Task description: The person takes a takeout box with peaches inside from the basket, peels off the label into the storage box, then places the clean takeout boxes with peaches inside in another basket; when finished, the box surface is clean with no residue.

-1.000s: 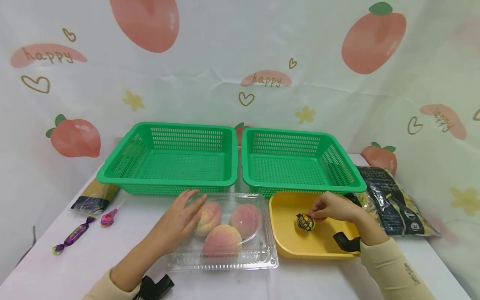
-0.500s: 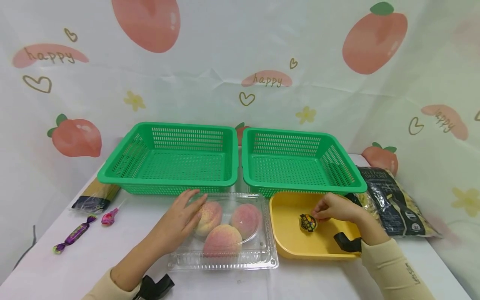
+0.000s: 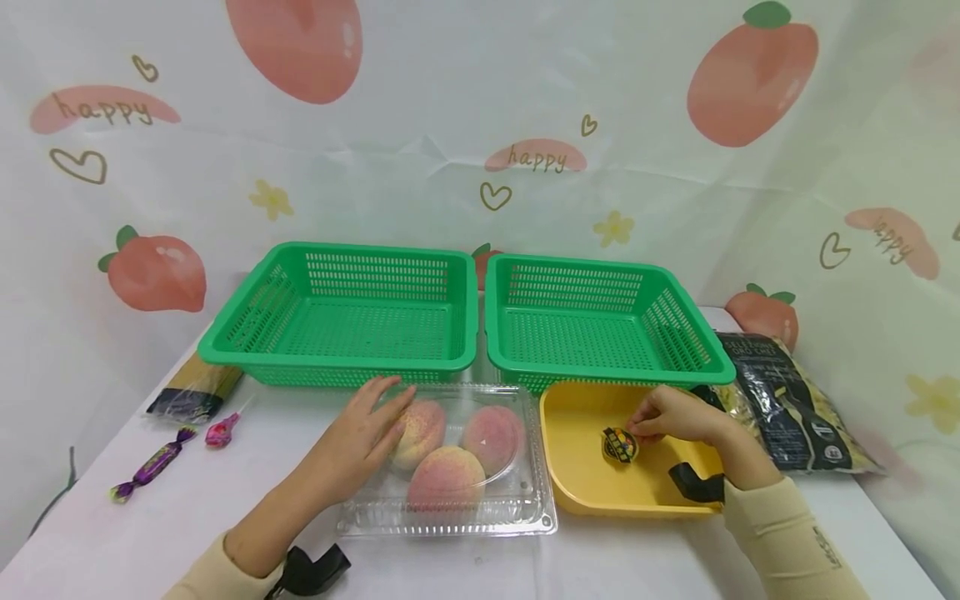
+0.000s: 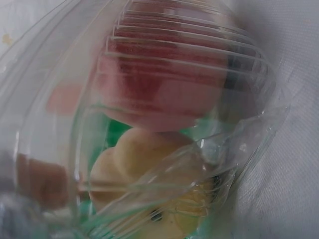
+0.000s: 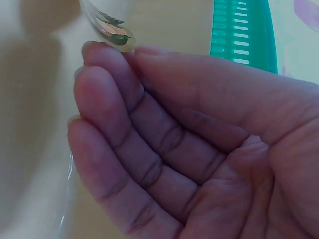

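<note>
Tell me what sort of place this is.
Probably an indoor staged tabletop workspace: a fruit-print backdrop with "happy" lettering stands behind a white table, where green slotted baskets sit side by side.

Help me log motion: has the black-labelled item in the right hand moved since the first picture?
Yes: the black-labelled item has shifted slightly right, away from the yellow tray's left rim.

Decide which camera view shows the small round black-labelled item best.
The head view: the small round item turns its printed label toward that camera. The right wrist view catches only a cropped part, pinched by the right hand; the left wrist view does not show it.
</note>
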Demonstrator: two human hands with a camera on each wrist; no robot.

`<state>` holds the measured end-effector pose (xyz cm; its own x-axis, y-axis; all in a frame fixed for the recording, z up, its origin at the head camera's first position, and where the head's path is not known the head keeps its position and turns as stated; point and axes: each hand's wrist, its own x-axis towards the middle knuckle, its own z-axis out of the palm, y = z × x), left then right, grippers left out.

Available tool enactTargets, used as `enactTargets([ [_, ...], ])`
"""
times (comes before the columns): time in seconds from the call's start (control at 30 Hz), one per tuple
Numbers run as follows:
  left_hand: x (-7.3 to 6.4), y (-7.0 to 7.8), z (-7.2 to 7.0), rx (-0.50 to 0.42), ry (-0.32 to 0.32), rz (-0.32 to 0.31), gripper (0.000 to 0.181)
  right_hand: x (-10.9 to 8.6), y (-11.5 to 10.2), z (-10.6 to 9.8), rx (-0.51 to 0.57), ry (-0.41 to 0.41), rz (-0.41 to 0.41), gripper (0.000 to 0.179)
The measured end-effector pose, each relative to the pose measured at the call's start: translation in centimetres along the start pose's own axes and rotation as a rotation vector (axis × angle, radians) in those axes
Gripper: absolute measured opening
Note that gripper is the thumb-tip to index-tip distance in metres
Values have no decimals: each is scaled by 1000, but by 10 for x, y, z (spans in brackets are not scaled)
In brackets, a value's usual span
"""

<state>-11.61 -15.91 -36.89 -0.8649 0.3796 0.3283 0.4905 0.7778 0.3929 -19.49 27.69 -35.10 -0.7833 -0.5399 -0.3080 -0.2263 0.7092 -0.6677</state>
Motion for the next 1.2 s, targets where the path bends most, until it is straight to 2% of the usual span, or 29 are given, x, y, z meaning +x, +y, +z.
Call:
enactTargets([
  [0.33, 1, -1, 0, -4, 1, 5, 42, 0, -2, -2, -13, 4, -37, 23],
  [0.6, 1, -2, 1, -7, -13, -11, 44, -2, -4, -4, -88, 32, -50, 26],
  [0.93, 0, 0, 0, -1, -6, -6, 43, -9, -31, -10, -106, 75, -84, 42],
  [1.2, 1, -1, 1, 6, -9, -11, 43, -9, -54, -12, -7, 114, -134, 46],
])
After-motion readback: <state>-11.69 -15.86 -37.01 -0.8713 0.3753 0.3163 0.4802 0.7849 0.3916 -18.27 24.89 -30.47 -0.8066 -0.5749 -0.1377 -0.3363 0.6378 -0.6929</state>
